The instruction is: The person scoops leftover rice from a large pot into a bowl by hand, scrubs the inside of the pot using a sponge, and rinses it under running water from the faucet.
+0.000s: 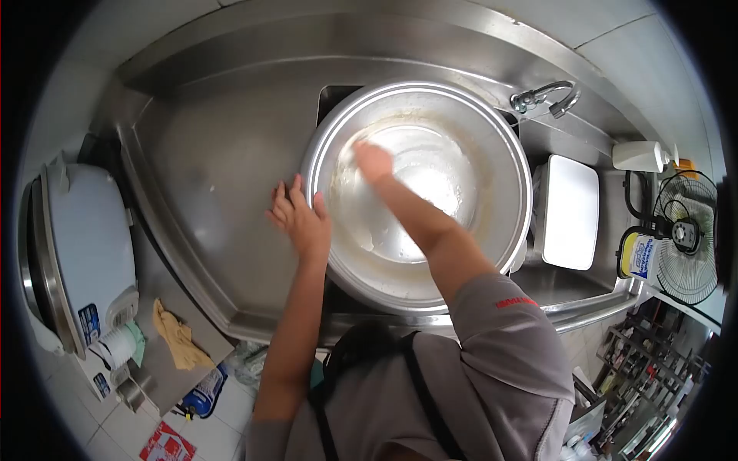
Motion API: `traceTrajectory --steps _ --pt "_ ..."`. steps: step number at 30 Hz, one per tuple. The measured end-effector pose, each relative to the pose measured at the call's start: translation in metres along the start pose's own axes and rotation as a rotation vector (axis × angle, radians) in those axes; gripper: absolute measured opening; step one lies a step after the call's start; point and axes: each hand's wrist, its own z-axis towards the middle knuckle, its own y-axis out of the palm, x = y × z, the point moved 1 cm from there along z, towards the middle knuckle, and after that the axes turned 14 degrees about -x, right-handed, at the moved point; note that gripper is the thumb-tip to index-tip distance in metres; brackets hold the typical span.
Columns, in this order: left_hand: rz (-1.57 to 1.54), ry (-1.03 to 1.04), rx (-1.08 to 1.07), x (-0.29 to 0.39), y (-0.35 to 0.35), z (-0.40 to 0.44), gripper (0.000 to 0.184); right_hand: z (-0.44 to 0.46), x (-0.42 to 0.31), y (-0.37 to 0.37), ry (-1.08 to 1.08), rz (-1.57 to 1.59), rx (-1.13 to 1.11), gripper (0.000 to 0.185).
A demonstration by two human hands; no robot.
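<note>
A large, round, shallow aluminium basin (507,192) sits over the sink, its inside wet and shiny with a cloudy brownish ring on the wall. My right hand (373,160) is inside it, fingers curled against the upper left of the inner wall. The hand is slightly blurred, and whatever is under the fingers is hidden. At the basin's left edge is my left hand (302,219), fingers spread over the steel worktop and thumb against the outer rim.
A chrome tap (547,98) stands behind the basin on the right. A white tray (570,213) lies right of it, near a white bottle (639,156) and a fan (684,234). Left are a rice cooker (88,246) and a yellow cloth (178,335).
</note>
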Motion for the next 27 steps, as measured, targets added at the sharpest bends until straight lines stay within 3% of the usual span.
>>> traceTrajectory --steps 2,4,6,7,9,11,12,13,14,15,17,20,21,22,24,25,26,27 --pt "-0.025 0.012 -0.002 0.003 0.0 0.002 0.046 -0.072 -0.047 0.023 -0.283 -0.039 0.016 0.008" --pt "-0.01 -0.023 -0.021 0.001 0.002 0.0 0.046 -0.148 -0.041 0.025 -0.439 0.048 -0.485 0.013" --pt "0.0 -0.032 -0.021 0.002 0.002 0.002 0.046 -0.195 -0.003 0.018 -0.585 -0.03 -0.73 0.017" --pt "0.005 -0.031 -0.02 0.002 0.002 0.001 0.046 -0.199 0.022 0.019 -0.827 0.029 -0.679 0.021" --pt "0.006 -0.035 -0.001 0.003 0.003 0.006 0.045 -0.173 0.006 0.007 -0.929 -0.172 -0.71 0.021" --pt "0.012 -0.05 0.0 0.003 0.003 0.004 0.045 -0.12 -0.024 0.015 -0.759 -0.104 -0.591 0.02" --pt "0.008 -0.051 -0.004 0.003 0.003 0.002 0.045 -0.071 -0.031 0.026 -0.466 -0.198 -0.535 0.021" --pt "0.008 -0.045 -0.011 0.002 0.001 0.001 0.044 -0.029 -0.012 0.041 -0.209 0.395 -0.165 0.026" --pt "0.01 -0.034 -0.003 0.0 -0.001 0.006 0.044 0.004 0.01 0.006 -0.277 0.109 -0.048 0.026" --pt "0.022 -0.039 0.004 -0.002 -0.003 0.012 0.045 0.022 0.035 -0.006 -0.135 0.112 0.054 0.022" --pt "0.036 -0.053 -0.018 -0.004 -0.003 0.009 0.048 0.013 0.069 -0.053 0.089 0.051 0.05 0.014" --pt "-0.001 -0.029 0.024 -0.004 -0.003 0.008 0.047 -0.005 0.069 -0.032 0.374 -0.015 0.269 0.01" --pt "-0.013 -0.038 0.027 -0.003 -0.006 0.012 0.046 -0.018 0.056 -0.004 0.203 -0.091 0.366 0.01" --pt "-0.026 -0.048 0.017 -0.002 -0.009 0.011 0.046 -0.042 0.031 0.011 0.063 -0.127 0.205 0.012" --pt "-0.046 -0.053 0.002 0.001 -0.006 0.005 0.046 -0.109 -0.006 0.049 -0.324 -0.382 0.11 0.012" --pt "-0.046 -0.046 0.008 0.0 -0.005 0.006 0.045 -0.136 -0.017 0.059 -0.546 -0.248 0.354 0.009" --pt "-0.036 -0.04 0.018 -0.003 -0.005 0.009 0.045 -0.144 -0.019 0.042 -0.718 -0.045 0.052 0.01" --pt "-0.037 -0.03 0.017 -0.004 -0.005 0.009 0.045 -0.132 -0.006 0.05 -0.596 -0.06 0.13 0.012"
